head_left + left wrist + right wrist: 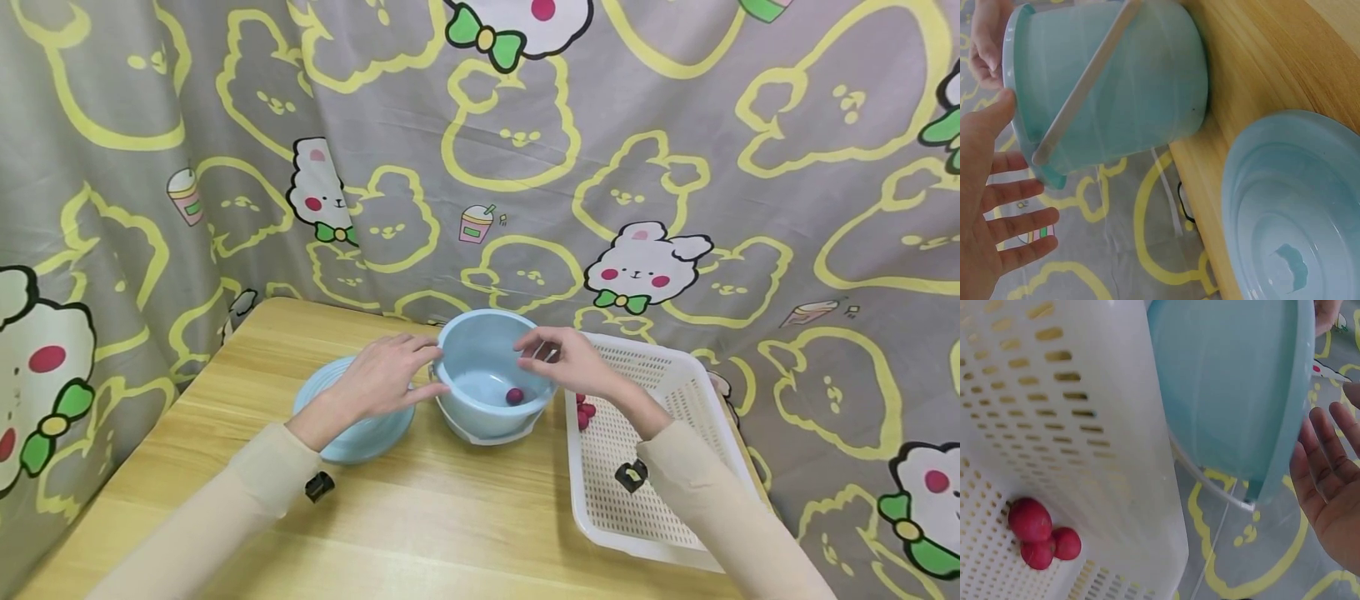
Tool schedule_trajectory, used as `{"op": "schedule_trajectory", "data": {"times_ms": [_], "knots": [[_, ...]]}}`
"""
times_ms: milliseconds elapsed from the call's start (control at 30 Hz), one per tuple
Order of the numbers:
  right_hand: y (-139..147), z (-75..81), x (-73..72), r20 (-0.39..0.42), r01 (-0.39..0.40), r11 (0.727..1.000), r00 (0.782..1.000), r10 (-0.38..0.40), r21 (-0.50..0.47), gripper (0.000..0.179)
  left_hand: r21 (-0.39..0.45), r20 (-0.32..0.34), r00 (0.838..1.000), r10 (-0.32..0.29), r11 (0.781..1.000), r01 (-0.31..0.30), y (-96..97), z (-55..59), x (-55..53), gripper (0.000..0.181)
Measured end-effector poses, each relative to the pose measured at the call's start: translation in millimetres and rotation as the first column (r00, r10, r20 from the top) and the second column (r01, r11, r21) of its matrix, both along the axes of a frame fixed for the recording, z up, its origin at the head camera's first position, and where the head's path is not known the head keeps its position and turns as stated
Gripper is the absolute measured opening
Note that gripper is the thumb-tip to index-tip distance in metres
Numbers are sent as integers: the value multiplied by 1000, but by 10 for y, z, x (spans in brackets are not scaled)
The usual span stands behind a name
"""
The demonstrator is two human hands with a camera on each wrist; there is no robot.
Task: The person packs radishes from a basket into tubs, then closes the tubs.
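Note:
A light blue bucket (480, 414) stands upright on the table, its pale handle (1079, 94) hanging down along the side. One small dark red round fruit (514, 396) lies on the bottom inside. My left hand (386, 372) is at the bucket's left rim, with fingers spread and thumb right at the edge in the left wrist view. Over the opposite rim, my right hand (566, 358) hovers with loosely bent fingers and nothing between them. In the right wrist view, several red round fruits (1030, 520) lie together in a white perforated basket (1141, 456).
A shallow round blue basin (367, 442) sits left of the bucket, partly under my left forearm. The white basket reaches the table's right side, below my right forearm. A patterned curtain (420, 108) hangs behind the wooden table (450, 517).

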State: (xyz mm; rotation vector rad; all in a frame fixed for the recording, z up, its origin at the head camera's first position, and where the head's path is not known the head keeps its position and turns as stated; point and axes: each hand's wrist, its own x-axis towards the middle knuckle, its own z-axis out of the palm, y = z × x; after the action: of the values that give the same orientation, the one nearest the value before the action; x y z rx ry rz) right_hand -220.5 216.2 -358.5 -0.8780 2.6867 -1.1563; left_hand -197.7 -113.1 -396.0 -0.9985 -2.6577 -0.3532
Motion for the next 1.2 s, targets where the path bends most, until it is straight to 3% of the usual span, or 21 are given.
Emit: {"op": "schedule_trajectory", "data": {"times_ms": [567, 900, 1200], "knots": [[419, 89, 79, -5, 115, 993, 993, -115, 31, 26, -10, 5, 1000, 3, 1000, -3, -11, 9, 9, 60], [657, 26, 54, -34, 180, 982, 983, -178, 56, 20, -7, 1, 1000, -1, 1000, 1, -10, 6, 6, 60], [839, -87, 11, -11, 205, 973, 979, -205, 108, 26, -12, -2, 1000, -2, 1000, 2, -9, -3, -3, 60]]}}
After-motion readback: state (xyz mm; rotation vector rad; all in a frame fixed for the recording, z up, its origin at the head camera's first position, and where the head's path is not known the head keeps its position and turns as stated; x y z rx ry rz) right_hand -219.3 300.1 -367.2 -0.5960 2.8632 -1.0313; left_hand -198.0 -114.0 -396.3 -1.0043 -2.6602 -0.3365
